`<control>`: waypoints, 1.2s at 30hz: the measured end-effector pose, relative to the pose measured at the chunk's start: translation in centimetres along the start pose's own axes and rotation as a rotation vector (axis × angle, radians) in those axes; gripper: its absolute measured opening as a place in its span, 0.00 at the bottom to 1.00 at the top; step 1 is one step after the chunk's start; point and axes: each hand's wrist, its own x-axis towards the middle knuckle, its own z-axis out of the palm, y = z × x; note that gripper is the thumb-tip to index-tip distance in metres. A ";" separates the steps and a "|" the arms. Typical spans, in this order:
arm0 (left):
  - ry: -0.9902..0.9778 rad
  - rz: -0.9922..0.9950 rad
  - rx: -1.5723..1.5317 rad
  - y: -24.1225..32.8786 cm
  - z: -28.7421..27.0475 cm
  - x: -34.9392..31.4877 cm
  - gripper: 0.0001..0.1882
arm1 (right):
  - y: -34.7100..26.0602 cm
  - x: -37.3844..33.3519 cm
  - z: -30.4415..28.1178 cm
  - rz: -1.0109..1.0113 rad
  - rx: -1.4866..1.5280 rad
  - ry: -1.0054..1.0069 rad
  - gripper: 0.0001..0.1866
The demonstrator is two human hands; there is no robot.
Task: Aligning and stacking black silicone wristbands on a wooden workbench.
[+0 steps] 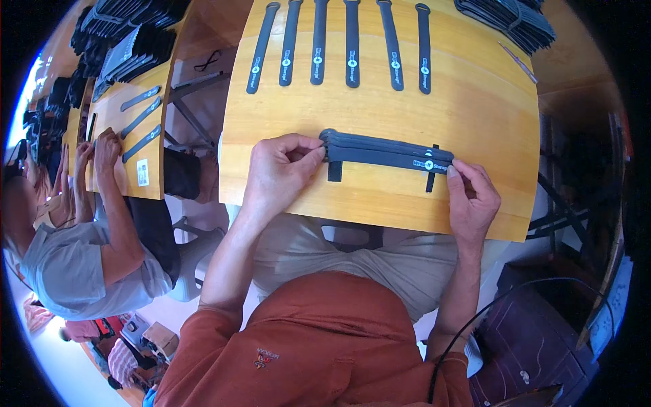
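A small stack of dark grey straps (380, 152) with a pale printed mark lies crosswise before me on the wooden table. Thumb and fingers of my left hand (279, 173) pinch its rounded left end. At the other end, my right hand (476, 200) grips the stack near the printed mark, thumb toward me. Two short black strips pass beneath the stack: one strip (335, 173) near my left fingers, the other strip (430, 182) near my right thumb. The straps overlap, so their exact layering is partly hidden.
Several single straps (352, 47) lie side by side along the far part of the table (271, 115). A bundle of dark straps (512, 24) sits at the far right, near a thin pen-like tool (518, 62). To the left, a person (95, 261) handles straps at another table.
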 end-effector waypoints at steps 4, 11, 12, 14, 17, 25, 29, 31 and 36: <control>0.015 0.005 -0.026 0.0 0.1 0.1 0.07 | 0.2 0.0 0.1 -0.003 0.006 0.006 0.07; 0.031 -0.012 -0.042 0.6 0.1 0.0 0.07 | 0.2 -0.1 0.2 0.003 0.004 0.027 0.07; 0.031 -0.017 -0.041 0.6 0.1 0.0 0.07 | 0.3 -0.1 0.2 -0.006 -0.005 0.028 0.07; 0.032 -0.023 -0.039 0.8 0.1 0.0 0.07 | 0.2 0.0 0.2 -0.004 0.000 0.024 0.07; 0.034 -0.040 -0.033 0.9 0.2 0.1 0.07 | 0.1 0.0 0.2 -0.003 -0.002 0.021 0.07; 0.030 -0.051 -0.012 0.8 0.1 0.1 0.06 | 0.0 -0.1 0.3 -0.011 -0.010 0.025 0.07; 0.028 -0.056 -0.016 0.8 0.0 0.0 0.06 | -0.1 -0.1 0.3 -0.019 -0.017 0.026 0.07; 0.027 -0.036 -0.013 0.8 0.0 0.0 0.06 | 0.0 -0.1 0.3 -0.015 -0.017 0.026 0.07; 0.030 -0.045 -0.023 0.8 0.0 0.0 0.06 | 0.2 0.0 0.3 -0.025 -0.017 0.024 0.06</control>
